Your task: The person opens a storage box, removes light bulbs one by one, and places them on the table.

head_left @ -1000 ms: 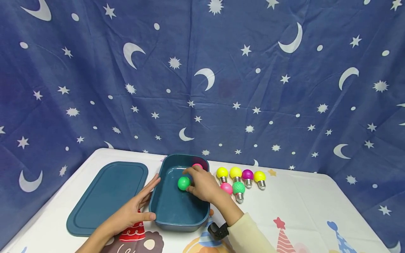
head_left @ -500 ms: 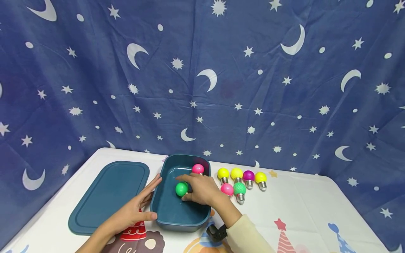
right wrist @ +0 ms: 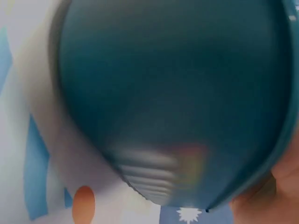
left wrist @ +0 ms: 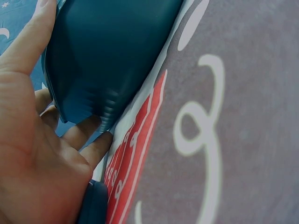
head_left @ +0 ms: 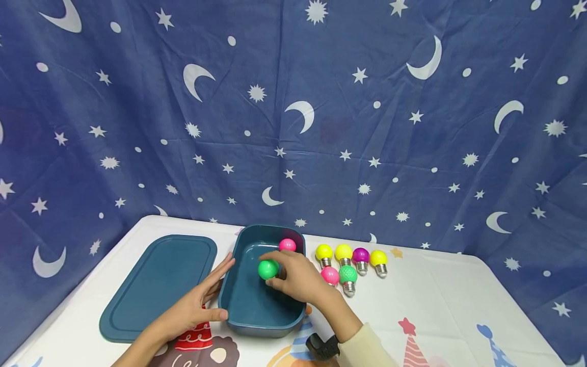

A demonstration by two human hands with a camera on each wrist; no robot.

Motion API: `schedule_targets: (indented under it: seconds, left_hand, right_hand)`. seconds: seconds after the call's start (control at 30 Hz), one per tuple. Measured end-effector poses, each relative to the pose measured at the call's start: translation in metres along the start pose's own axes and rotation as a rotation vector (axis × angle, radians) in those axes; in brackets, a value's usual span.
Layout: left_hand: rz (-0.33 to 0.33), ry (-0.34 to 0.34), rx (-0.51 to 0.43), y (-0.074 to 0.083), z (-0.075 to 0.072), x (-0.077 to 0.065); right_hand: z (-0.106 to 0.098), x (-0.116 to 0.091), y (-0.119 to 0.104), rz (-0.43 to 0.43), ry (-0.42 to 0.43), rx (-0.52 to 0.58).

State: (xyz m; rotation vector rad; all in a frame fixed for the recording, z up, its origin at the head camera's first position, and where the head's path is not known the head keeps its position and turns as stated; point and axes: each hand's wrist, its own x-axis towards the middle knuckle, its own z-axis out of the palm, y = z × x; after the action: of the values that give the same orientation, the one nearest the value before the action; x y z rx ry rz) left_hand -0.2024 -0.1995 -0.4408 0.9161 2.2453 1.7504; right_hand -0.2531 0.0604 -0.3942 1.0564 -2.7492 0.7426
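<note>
My right hand (head_left: 298, 275) is inside the dark teal box (head_left: 263, 318) and pinches a green light bulb (head_left: 268, 269); the bulb's base is hidden by the fingers. A pink bulb (head_left: 287, 244) lies in the box's far right corner, just beyond that hand. Against the box's left wall rest the extended fingers and thumb of my left hand (head_left: 192, 306). In the left wrist view, the left hand (left wrist: 46, 154) touches the outer wall of the box (left wrist: 107, 56). The right wrist view shows mostly the box's outside (right wrist: 177, 93), with part of the right hand (right wrist: 261, 200) behind its rim.
A flat teal lid (head_left: 158, 285) lies left of the box. Right of it are several bulbs: yellow ones (head_left: 344, 251), a purple one (head_left: 361, 255), a pink one (head_left: 330, 276) and a textured green one (head_left: 348, 274). A starry blue curtain (head_left: 330, 127) hangs behind the table.
The green bulb dipped toward me in the box, then came back slightly up and right with my right hand. The pink bulb in the corner is less covered. My left hand stays at the wall.
</note>
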Motion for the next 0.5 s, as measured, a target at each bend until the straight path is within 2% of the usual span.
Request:
schedule_targets:
  seconds: [0.13,0.27,0.5]
  left_hand:
    - [-0.009,0.007,0.012,0.0,0.0,0.0]
    - [-0.026,0.013,0.009,0.001,0.0,0.0]
    - [0.007,0.015,0.027,-0.002,0.0,0.0]
  right_hand:
    - [-0.006,-0.008,-0.002,-0.007,0.067,0.041]
    - [-0.013,-0.017,-0.003,0.011,0.1,0.073]
    - [-0.03,-0.035,0.001,0.073,0.132,0.111]
